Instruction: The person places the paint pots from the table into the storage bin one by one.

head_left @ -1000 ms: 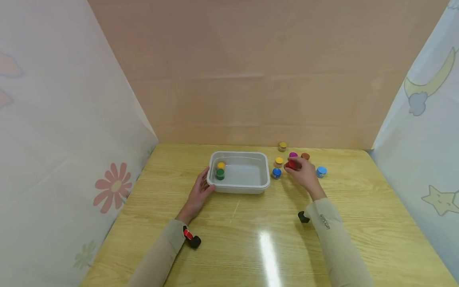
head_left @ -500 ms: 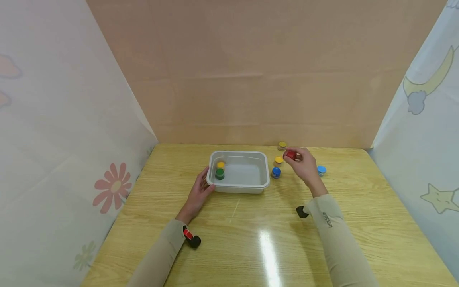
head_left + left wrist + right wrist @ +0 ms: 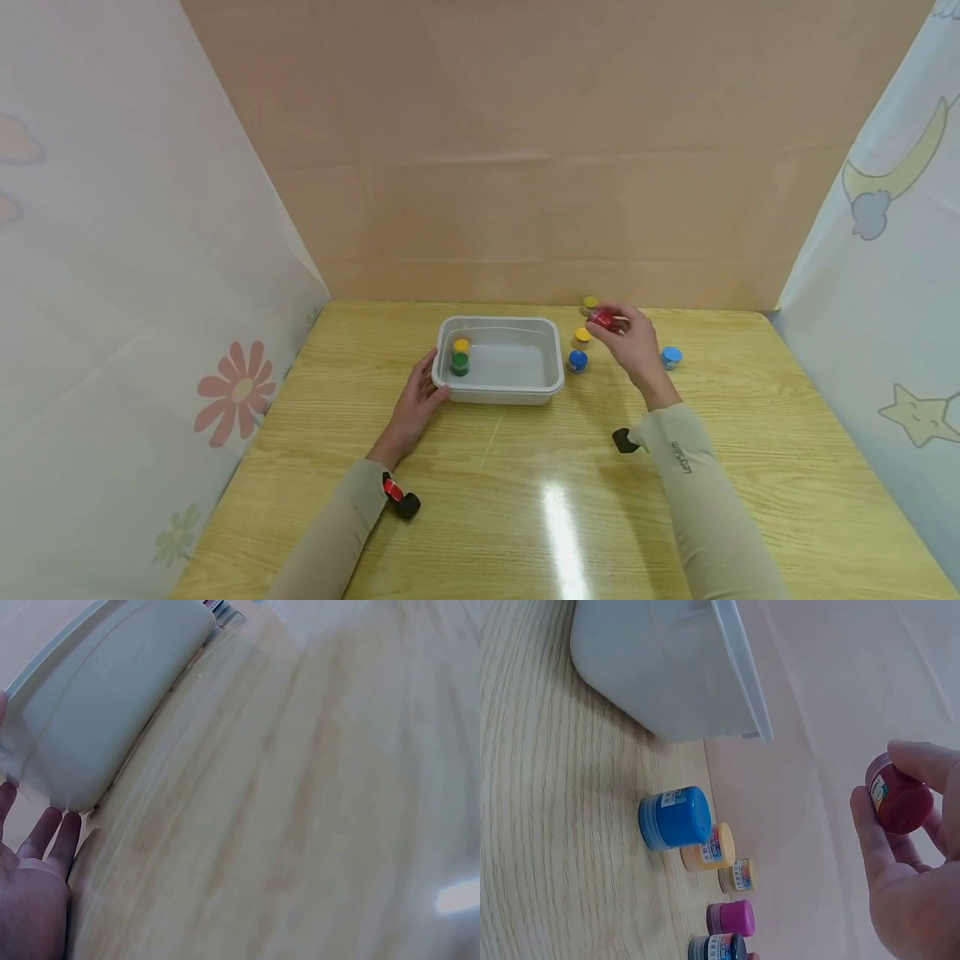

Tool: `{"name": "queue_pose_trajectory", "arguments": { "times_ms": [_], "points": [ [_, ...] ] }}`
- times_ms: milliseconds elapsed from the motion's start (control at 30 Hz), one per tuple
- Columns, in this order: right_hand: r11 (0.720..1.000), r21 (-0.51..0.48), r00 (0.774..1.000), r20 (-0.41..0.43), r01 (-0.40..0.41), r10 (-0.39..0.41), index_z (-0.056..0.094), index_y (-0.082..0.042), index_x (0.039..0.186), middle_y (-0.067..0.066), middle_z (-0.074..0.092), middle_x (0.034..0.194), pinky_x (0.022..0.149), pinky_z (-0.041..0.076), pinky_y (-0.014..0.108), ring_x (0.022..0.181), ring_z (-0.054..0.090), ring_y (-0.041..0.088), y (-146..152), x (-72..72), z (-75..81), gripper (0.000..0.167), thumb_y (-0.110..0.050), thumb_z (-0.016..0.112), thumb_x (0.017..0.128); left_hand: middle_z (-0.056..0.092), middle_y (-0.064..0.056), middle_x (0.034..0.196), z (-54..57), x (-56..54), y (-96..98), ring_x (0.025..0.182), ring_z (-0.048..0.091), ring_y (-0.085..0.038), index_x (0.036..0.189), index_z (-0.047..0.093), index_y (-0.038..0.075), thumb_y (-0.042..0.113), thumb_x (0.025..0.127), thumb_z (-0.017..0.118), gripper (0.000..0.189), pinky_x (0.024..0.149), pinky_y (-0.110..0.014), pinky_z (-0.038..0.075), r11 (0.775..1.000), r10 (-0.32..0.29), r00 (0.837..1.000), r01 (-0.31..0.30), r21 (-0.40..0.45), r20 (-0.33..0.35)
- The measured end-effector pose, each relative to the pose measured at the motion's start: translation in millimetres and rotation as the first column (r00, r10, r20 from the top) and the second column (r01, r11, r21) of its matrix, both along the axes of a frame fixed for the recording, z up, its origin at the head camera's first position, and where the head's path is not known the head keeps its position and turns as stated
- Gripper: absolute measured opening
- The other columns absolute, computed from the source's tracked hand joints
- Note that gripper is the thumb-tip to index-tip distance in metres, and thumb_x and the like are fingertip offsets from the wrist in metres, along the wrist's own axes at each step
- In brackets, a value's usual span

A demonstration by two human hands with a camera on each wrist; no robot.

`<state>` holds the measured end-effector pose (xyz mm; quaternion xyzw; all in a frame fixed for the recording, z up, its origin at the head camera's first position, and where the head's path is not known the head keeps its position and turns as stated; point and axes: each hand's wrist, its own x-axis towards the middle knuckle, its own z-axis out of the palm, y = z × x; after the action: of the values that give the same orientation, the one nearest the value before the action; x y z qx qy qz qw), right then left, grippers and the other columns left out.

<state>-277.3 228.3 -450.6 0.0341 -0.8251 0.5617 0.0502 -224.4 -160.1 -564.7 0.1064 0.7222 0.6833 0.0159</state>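
Observation:
My right hand (image 3: 636, 343) pinches a red paint jar (image 3: 900, 796) between thumb and fingers, up off the table beside the other jars. In the head view this red jar (image 3: 602, 317) overlaps the area just in front of the olive-yellow-lidded jar (image 3: 590, 305). At the near left corner of a pale grey plastic tray (image 3: 498, 396), my left hand (image 3: 414, 408) rests its extended fingers on the side, thumb at the front rim. Inside the tray's left end stand a yellow-lidded jar (image 3: 461, 345) and a green jar (image 3: 460, 364).
Right of the tray stand a blue jar (image 3: 577, 361) and a yellow-orange jar (image 3: 582, 337). A light-blue jar (image 3: 671, 357) is right of my right hand. In the right wrist view, a purple jar (image 3: 732, 918) and a dark jar (image 3: 718, 947) stand farther along the table.
My right hand has lifted the red jar off the table and shifted it slightly left. It now hides the purple and brown jars in the head view. My left hand has stayed put.

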Motion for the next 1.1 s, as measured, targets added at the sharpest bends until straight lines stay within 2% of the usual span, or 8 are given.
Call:
{"name": "queue_pose_trajectory", "arguments": {
  "times_ms": [233,333,567,733,900,1033,1100],
  "points": [
    [1.0,0.002,1.0,-0.028,0.003,-0.003,0.062,-0.001,0.133,0.018,0.059,0.129,0.081,0.051,0.007,0.1,0.061,0.01,-8,-4.7,-4.2,0.043,-0.021,0.075,0.097,0.026,0.002,0.171,3.1,2.0,1.6,0.156,0.031,-0.025,0.163,0.028,0.033,0.024,0.104,0.065,0.071,0.127,-0.048,0.029,1.0,0.007,1.0,-0.007,-0.002,0.004],
    [1.0,-0.001,0.999,-0.032,-0.002,0.002,0.061,0.001,0.133,0.02,0.06,0.129,0.083,0.05,0.006,0.102,0.062,0.013,-13,-4.4,-4.8,0.044,-0.021,0.075,0.097,0.026,0.002,0.171,3.6,1.9,1.4,0.156,0.031,-0.025,0.163,0.027,0.033,0.024,0.104,0.065,0.071,0.127,-0.048,0.029,1.0,0.003,1.0,-0.003,-0.004,0.011],
    [0.999,0.028,1.0,-0.009,-0.027,0.027,0.06,0.001,0.135,0.023,0.061,0.131,0.083,0.049,0.007,0.113,0.063,0.033,-26,-3.2,-6.9,0.051,-0.028,0.075,0.097,0.027,0.004,0.17,3.1,1.7,1.4,0.156,0.032,-0.024,0.162,0.028,0.036,0.029,0.103,0.066,0.071,0.127,-0.048,0.029,1.0,0.008,1.0,-0.008,-0.011,0.019],
    [0.997,0.045,0.998,-0.011,-0.058,0.058,0.063,0.0,0.13,0.02,0.066,0.123,0.087,0.051,0.015,0.11,0.066,0.032,-40,-3.5,-10.7,0.048,-0.03,0.077,0.095,0.027,0.001,0.171,2.3,1.6,1.5,0.156,0.031,-0.026,0.163,0.028,0.033,0.027,0.103,0.066,0.071,0.127,-0.05,0.029,1.0,0.01,1.0,-0.01,-0.003,0.013],
    [0.996,0.058,0.997,-0.016,-0.074,0.075,0.067,-0.004,0.121,0.017,0.069,0.115,0.083,0.053,0.021,0.101,0.064,0.026,-55,-4.3,-13.9,0.041,-0.029,0.081,0.093,0.025,-0.003,0.172,1.2,1.1,1.7,0.156,0.03,-0.029,0.164,0.026,0.029,0.024,0.103,0.066,0.073,0.126,-0.051,0.028,1.0,0.005,1.0,-0.006,0.007,0.006],
    [0.994,0.048,0.995,0.001,-0.101,0.101,0.068,-0.005,0.122,0.017,0.07,0.112,0.077,0.053,0.023,0.096,0.063,0.025,-67,-4.4,-14.7,0.039,-0.028,0.081,0.093,0.026,0.0,0.171,1.5,1.3,2.1,0.156,0.03,-0.026,0.163,0.028,0.032,0.025,0.103,0.066,0.072,0.127,-0.049,0.028,1.0,0.005,1.0,-0.005,0.017,0.012],
    [0.992,0.028,0.993,0.01,-0.12,0.12,0.068,-0.004,0.125,0.018,0.07,0.114,0.079,0.053,0.025,0.099,0.064,0.027,-72,-4.4,-14.6,0.04,-0.026,0.08,0.093,0.026,0.002,0.171,1.8,1.2,2.3,0.156,0.031,-0.024,0.163,0.028,0.034,0.025,0.103,0.066,0.071,0.127,-0.048,0.028,1.0,0.003,1.0,-0.004,0.018,0.015]
  ]
}}
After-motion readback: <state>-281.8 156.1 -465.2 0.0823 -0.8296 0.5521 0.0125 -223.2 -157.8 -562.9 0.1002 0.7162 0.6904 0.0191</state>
